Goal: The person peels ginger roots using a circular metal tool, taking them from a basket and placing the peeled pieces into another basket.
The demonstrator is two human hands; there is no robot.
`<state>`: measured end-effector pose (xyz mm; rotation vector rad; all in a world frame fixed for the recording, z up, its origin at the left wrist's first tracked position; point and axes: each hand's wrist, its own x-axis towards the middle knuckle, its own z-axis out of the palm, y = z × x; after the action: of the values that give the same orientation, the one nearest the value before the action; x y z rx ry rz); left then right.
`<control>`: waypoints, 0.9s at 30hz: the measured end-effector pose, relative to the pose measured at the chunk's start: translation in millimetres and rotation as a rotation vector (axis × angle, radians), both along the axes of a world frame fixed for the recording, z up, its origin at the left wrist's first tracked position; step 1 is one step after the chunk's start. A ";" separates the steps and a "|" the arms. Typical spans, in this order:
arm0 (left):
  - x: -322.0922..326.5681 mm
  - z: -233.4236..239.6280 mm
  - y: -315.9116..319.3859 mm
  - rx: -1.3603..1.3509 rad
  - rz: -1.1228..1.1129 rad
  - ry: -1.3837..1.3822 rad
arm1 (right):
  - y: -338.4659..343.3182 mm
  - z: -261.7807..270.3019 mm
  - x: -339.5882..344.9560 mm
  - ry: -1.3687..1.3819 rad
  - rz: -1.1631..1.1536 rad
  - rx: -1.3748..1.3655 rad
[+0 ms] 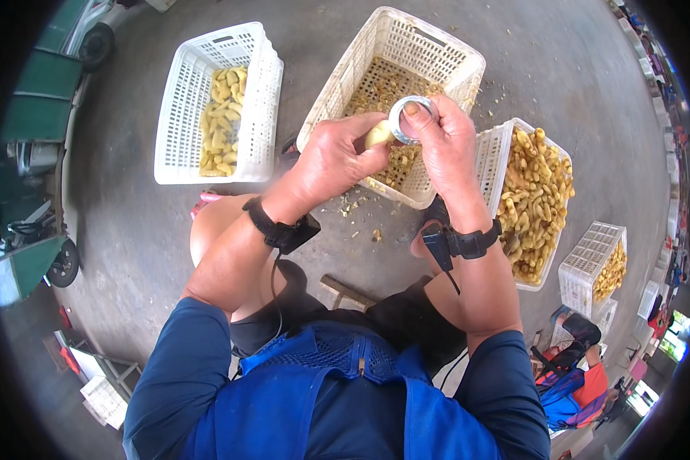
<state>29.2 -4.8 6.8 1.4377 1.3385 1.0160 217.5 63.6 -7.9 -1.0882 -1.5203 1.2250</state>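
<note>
My left hand (336, 152) grips a pale yellow, peeled piece of root, probably ginger (380, 134), between thumb and fingers. Pressed close to its right end is a round metal ring tool (397, 123), which my right hand (453, 146) holds with the thumb laid across it. Both hands are above a white slatted plastic crate (330, 95), whose floor is strewn with brown and yellow peelings (374, 86). To the left, another white crate (178, 109) contains smooth, pale yellow pieces (221, 118). A crate on the right (490, 158) is heaped with knobbly, browner roots (535, 201).
Scraps of peel (351, 207) litter the concrete floor (132, 230). Farther right are a smaller crate of roots (586, 261) and another seated person (575, 385). A green wheeled vehicle (43, 259) stands at the left. Cables hang from black wrist-worn devices (290, 233).
</note>
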 end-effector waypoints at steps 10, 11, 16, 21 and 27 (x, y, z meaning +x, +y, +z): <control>2.1 -10.1 -0.1 -0.066 -0.040 -0.370 | 5.6 -7.9 0.8 0.339 -0.008 -0.334; 1.9 -9.2 -0.3 -0.079 -0.039 -0.363 | 4.5 -6.4 -1.1 0.455 -0.031 -0.390; -1.6 -17.7 4.3 -0.107 -0.010 -0.309 | 1.2 -6.3 -2.8 0.372 -0.039 -0.274; -2.1 -18.7 5.2 0.013 0.032 -0.126 | -1.7 -3.0 1.9 0.109 0.014 -0.082; -7.5 -14.2 3.2 -0.044 -0.071 -0.005 | -1.1 2.0 3.4 -0.027 -0.020 -0.001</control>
<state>21.6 -1.6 -7.3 1.4388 1.2889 0.9379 220.9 62.5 -5.9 -1.1220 -1.5261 1.2022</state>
